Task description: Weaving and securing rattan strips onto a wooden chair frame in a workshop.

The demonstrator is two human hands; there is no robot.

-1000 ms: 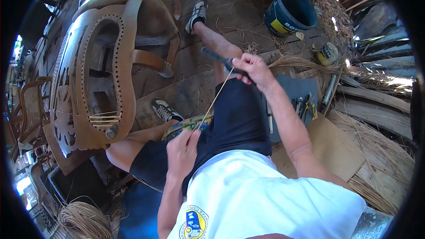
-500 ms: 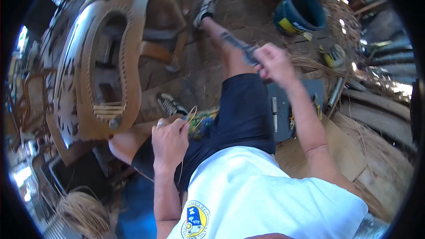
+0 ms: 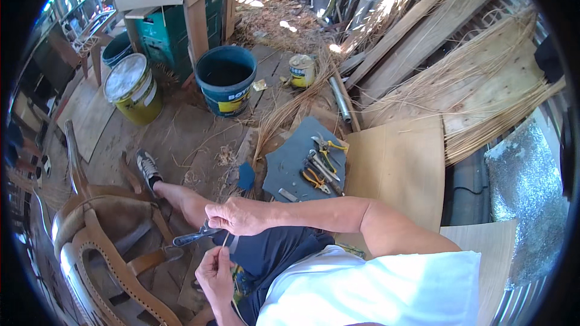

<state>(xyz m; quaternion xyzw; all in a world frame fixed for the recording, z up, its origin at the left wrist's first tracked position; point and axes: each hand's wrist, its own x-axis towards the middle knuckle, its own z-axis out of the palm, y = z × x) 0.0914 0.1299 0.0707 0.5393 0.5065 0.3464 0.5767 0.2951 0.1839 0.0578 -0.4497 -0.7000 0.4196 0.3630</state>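
Note:
My left hand [image 3: 215, 273] pinches a thin, pale rattan strand [image 3: 226, 239] between thumb and fingers. Just above it, my right hand [image 3: 238, 216] is closed round a dark-handled hand tool [image 3: 192, 238], whose kind I cannot make out; its long dark end points left. The strand rises to the underside of my right hand, where its end is hidden. At lower left stands a carved wooden chair frame [image 3: 106, 259], with small holes lining its oval opening. My hands are to the right of it, apart from it.
A grey mat [image 3: 284, 166] bears pliers [image 3: 315, 180], yellow-handled pruners [image 3: 326, 143] and other tools. Beyond stand a dark bucket [image 3: 225, 81], a lidded yellow pail [image 3: 134, 90] and a small can [image 3: 302, 71]. Rattan bundles [image 3: 501, 130] lie on boards at right.
My view has swung right, so the chair frame now sits lower left. My right hand, with the tool, has come in close to my left hand and the strand.

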